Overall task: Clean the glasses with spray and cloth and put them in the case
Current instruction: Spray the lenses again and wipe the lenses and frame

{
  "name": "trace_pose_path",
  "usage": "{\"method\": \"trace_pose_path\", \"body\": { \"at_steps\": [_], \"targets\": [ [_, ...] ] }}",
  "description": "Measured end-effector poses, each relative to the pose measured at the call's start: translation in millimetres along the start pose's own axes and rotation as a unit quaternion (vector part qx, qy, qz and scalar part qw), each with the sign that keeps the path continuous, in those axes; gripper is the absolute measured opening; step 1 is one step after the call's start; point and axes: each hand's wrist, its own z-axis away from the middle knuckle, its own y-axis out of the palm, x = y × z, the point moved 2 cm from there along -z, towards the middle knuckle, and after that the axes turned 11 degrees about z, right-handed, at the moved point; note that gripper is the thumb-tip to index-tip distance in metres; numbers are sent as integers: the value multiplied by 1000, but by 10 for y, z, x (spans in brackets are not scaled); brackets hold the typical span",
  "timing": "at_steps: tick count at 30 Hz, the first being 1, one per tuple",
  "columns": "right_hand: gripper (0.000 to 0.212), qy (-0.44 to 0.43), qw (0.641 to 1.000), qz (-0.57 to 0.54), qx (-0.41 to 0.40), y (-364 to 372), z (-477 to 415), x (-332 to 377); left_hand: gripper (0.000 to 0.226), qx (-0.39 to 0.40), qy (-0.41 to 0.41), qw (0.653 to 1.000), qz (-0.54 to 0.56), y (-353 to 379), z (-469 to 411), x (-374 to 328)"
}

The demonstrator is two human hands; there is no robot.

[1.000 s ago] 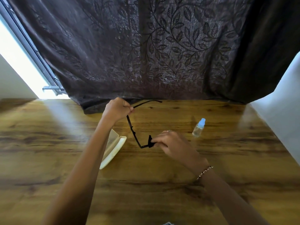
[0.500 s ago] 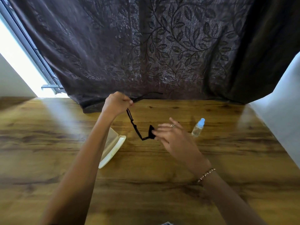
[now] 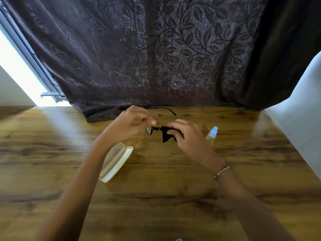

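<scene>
Glasses [image 3: 156, 129] held above the tabletop [image 3: 156, 197]: left hand [image 3: 133, 122] pinches the frame steady while right hand [image 3: 185, 134] grips the cloth [image 3: 167, 137] over one lens for wiping; the open case [image 3: 116, 160] lies near.

The glasses case [image 3: 116, 163] lies on the table [image 3: 173, 197], left of the spray bottle [image 3: 212, 135]. The glasses [image 3: 156, 129] are between them, above the table.

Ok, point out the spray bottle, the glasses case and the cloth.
spray bottle [image 3: 210, 137]: head view, on its clear body below the blue cap.
glasses case [image 3: 116, 161]: head view, on the middle of the open cream shell.
cloth [image 3: 166, 137]: head view, on its hanging black lower corner.
</scene>
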Motion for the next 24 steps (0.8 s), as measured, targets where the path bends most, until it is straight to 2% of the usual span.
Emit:
{"method": "trace_pose_path", "body": {
  "at_steps": [2,7,13,18,24],
  "targets": [
    [18,-3,1000,-4,-22,-69,-41,-5,41,-3,43,998,-43,-8,77,-107],
    [18,-23,998,-14,-50,-130,-74,50,27,-79,136,979,-131,-45,80,-207],
    [19,-67,993,21,-90,-163,-58,208,19,-95,208,954,-192,27,48,-296],
    [26,-99,977,109,-152,-171,-18,290,20,-134,238,939,-210,-12,78,-337],
    [28,-101,972,106,-184,-192,1,224,22,-144,237,939,-204,-54,134,-377]
  ]
}}
